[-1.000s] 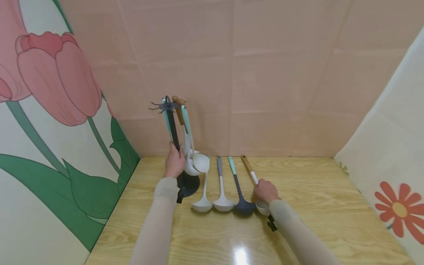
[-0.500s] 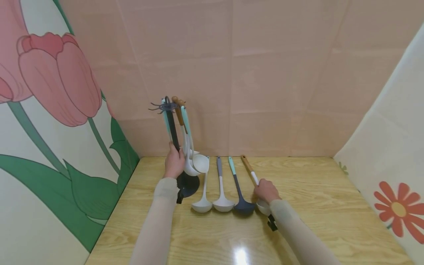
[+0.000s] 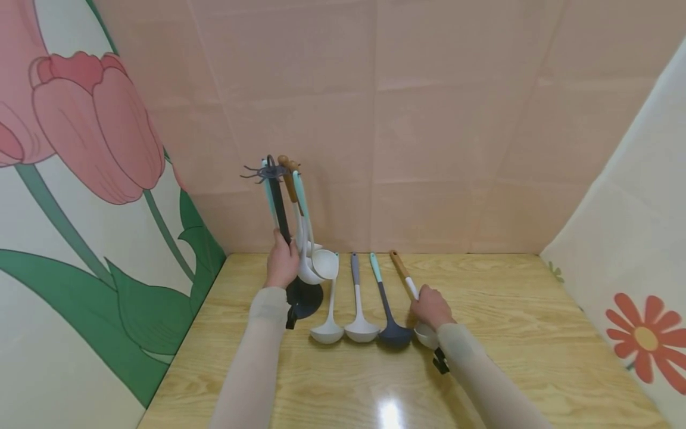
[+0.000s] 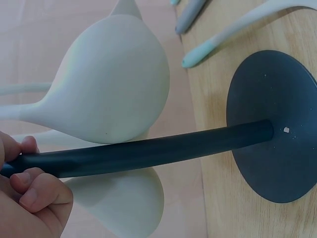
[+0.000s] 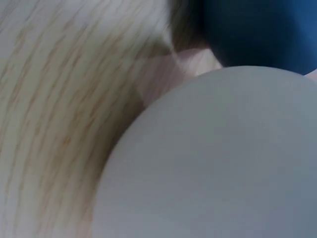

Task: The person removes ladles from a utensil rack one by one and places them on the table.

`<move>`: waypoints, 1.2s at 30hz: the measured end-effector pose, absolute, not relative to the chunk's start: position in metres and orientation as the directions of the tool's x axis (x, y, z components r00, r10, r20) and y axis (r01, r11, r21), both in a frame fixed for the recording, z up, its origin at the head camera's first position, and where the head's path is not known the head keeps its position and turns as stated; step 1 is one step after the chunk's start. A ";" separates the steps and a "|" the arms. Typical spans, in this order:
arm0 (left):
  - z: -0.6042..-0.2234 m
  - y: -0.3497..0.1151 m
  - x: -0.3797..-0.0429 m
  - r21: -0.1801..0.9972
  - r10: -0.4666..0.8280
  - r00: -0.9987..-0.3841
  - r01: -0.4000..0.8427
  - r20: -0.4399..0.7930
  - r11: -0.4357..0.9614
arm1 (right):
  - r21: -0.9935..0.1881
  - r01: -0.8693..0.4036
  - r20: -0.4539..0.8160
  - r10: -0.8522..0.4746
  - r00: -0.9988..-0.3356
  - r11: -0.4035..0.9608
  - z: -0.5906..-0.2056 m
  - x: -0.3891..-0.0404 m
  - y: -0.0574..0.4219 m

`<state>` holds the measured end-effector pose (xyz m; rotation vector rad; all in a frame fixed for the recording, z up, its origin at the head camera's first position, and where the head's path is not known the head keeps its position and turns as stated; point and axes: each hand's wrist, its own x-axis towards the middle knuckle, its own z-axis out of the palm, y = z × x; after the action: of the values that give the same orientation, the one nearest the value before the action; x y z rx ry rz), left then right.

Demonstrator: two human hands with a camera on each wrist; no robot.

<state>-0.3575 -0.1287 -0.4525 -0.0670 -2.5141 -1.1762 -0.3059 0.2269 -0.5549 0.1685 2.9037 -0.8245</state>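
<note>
In the head view my left hand [image 3: 282, 262] grips the black pole [image 3: 279, 211] of an upright utensil stand. Its fingers curl round that pole in the left wrist view. Hooks [image 3: 270, 171] ring the top, where several ladles hang by wooden and mint handles, their white bowls [image 4: 114, 79] beside the pole. The round black base [image 4: 277, 173] is on the table. Farther right, my right hand [image 3: 431, 307] holds a white ladle with a wooden handle [image 3: 400, 265] low on its shaft. The ladle's bowl [image 5: 213, 163] fills much of the right wrist view.
Left of the held ladle lie a dark ladle with a mint handle [image 3: 395, 336], a white one with a grey handle [image 3: 361, 330] and another white ladle [image 3: 327, 332], in a row. A pink wall covering [image 3: 455, 149] rises behind the wooden table [image 3: 536, 333].
</note>
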 end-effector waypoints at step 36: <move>-0.453 -0.130 -0.358 0.733 -0.099 -0.936 0.195 0.337 0.652 | -0.729 -0.299 0.150 -0.283 -0.947 0.615 -0.483 -0.318 0.101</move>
<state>-0.3576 -0.1297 -0.4534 -0.0757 -2.5237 -1.1785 -0.3182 0.1013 -0.4833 -0.5122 2.8409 -1.2885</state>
